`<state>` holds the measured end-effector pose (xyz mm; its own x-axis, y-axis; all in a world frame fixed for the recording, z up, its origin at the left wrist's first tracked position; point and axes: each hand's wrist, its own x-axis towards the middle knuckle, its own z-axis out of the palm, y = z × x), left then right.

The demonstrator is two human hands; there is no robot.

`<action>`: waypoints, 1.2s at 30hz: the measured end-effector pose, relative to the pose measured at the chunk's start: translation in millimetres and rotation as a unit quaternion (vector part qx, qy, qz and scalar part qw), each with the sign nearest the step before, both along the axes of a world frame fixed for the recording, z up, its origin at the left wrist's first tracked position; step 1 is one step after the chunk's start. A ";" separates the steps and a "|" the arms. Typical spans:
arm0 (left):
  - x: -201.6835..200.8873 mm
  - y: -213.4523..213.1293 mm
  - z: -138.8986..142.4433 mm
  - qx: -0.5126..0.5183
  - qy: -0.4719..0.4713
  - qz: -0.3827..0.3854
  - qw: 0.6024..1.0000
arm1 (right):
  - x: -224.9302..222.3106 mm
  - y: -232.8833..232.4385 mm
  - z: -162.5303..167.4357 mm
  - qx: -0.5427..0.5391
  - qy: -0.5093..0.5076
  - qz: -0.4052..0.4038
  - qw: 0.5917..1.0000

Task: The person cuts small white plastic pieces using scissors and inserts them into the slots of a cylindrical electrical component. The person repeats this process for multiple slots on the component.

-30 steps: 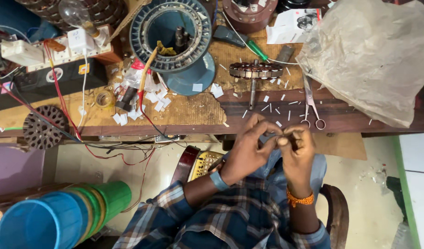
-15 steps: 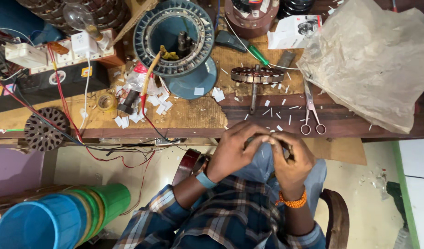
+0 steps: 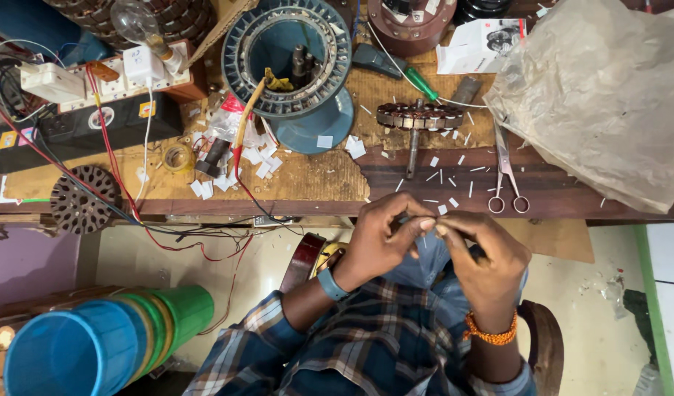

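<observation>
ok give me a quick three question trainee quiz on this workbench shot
1. True or false: the scissors lie on the bench, right of the rotor on its shaft.
2. Where do the left hand and right hand meet? A) inside the blue stator housing B) just below the bench edge C) on the plastic bag
3. What colour is the screwdriver handle?

Key: 1 true; 2 B; 3 green
</observation>
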<state>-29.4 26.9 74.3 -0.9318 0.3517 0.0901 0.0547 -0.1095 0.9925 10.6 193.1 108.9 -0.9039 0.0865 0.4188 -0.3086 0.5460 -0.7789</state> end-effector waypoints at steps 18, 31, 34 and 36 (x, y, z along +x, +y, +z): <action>-0.7 -8.6 0.9 -0.176 0.266 0.133 0.938 | -16.0 -23.5 -53.2 -0.239 -0.063 0.017 0.969; -19.3 -37.5 44.9 -0.176 0.322 -0.099 0.925 | -10.6 8.6 -74.5 -0.560 -0.158 0.193 0.790; -13.7 -36.6 44.2 -0.168 0.293 -0.113 0.934 | -2.6 21.3 -79.0 -0.598 -0.226 0.196 0.744; -12.0 -33.7 42.6 -0.153 0.249 -0.119 0.949 | 1.4 26.1 -80.2 -0.585 -0.253 0.185 0.748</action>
<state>-41.4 -6.8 116.8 -0.6916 0.6279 0.3570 0.5344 0.1123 0.8377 12.1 219.2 28.7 -0.9740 -0.1690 -0.1511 0.2254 -0.6516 -0.7243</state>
